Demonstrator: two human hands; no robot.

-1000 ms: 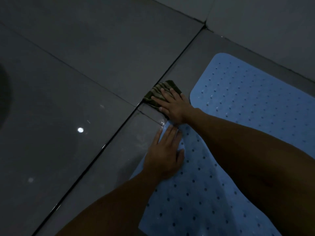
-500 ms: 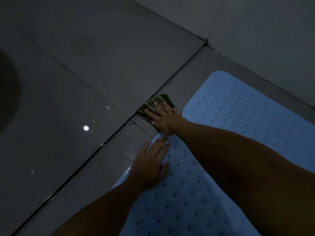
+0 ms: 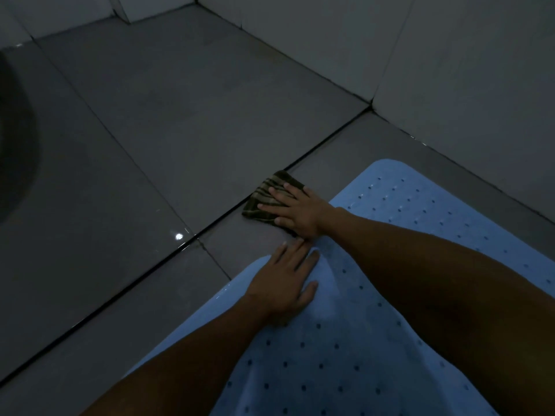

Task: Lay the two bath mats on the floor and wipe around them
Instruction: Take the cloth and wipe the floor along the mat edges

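Observation:
A light blue bath mat (image 3: 399, 205) with small holes lies flat on the dark grey tiled floor (image 3: 186, 121), filling the lower right. My left hand (image 3: 285, 286) rests flat on the mat's left edge, fingers spread, holding nothing. My right hand (image 3: 297, 210) presses flat on a dark striped cloth (image 3: 264, 195) on the floor tile just beyond the mat's left edge. Only one mat is visible.
A pale tiled wall (image 3: 420, 55) runs along the back and right, close behind the mat. Dark grout lines cross the floor. A dark rounded shape (image 3: 15, 139) sits at the far left edge. The room is dim.
The view has tilted up, showing more wall and floor. My right hand and the cloth stay by the mat's left edge, shifted slightly; my left hand stays on the mat.

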